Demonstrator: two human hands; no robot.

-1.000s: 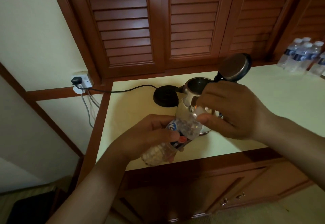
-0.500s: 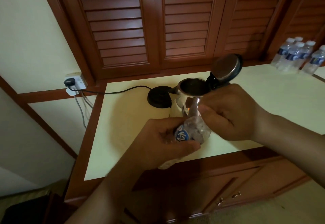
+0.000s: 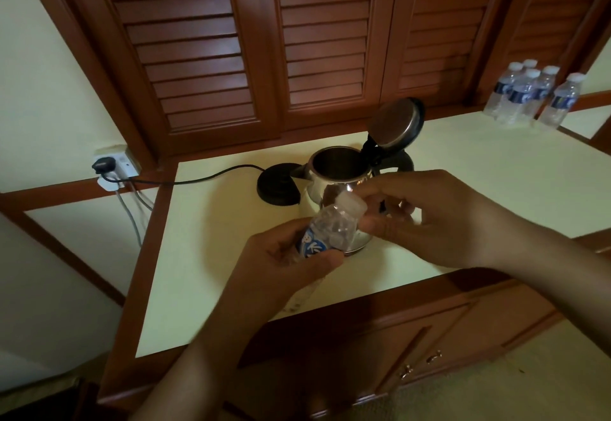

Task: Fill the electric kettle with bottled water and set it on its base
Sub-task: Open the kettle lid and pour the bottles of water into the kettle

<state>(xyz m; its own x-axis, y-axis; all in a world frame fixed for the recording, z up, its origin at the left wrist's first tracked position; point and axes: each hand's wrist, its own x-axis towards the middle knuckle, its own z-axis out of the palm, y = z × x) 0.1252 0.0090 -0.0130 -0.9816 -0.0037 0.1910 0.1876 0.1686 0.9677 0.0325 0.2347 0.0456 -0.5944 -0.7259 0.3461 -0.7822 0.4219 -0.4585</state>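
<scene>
A steel electric kettle [image 3: 334,178] stands on the cream counter [image 3: 198,255] with its lid [image 3: 395,122] tipped up and open. Its black round base [image 3: 277,184] lies just to its left, apart from it. My left hand [image 3: 284,265] grips a clear water bottle [image 3: 327,229] with a blue label, tilted toward the kettle. My right hand [image 3: 426,219] pinches the bottle's white cap [image 3: 354,204] between thumb and fingers. The bottle's lower part is hidden behind my left hand.
A black cord [image 3: 198,177] runs from the base to a wall socket [image 3: 114,168] at the left. Several water bottles [image 3: 529,96] stand at the counter's back right. Louvred wooden doors [image 3: 297,40] rise behind; cabinet drawers [image 3: 420,364] sit below the front edge.
My right hand has drawn back from covering the bottle's neck, so the white cap now shows between its fingertips. The bottle has tilted more upright. The view has shifted slightly.
</scene>
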